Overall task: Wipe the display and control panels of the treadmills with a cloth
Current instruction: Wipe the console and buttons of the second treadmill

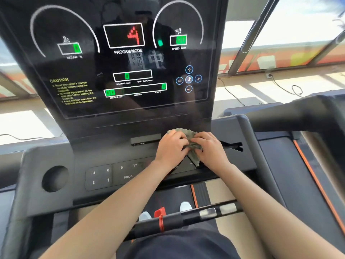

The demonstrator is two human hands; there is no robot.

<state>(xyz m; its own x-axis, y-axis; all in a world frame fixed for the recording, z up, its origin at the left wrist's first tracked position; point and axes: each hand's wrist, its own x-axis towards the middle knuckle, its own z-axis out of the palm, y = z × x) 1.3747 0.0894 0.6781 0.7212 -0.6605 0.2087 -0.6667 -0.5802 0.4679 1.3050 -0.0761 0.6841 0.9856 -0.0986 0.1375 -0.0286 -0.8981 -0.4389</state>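
Gripping a grey-green cloth (195, 156) between them, the person's left hand (170, 146) and right hand (209, 146) meet side by side, the fingers of both curled into its folds. The cloth sits over the ledge at the foot of the display (130, 62), just above the control panel (112, 174). Its long axis runs away from the person: the crumpled upper end lies toward the display, and a loose corner points down toward the panel. The fabric looks soft, nubbly and wrinkled. The display is a glossy black slab, tilted back, with white arcs, green digits and a red figure. The panel is matte dark grey, with rounded key blocks marked 3, 6, 9 and 12. A round recess (55, 179) is sunk into the console's left side.
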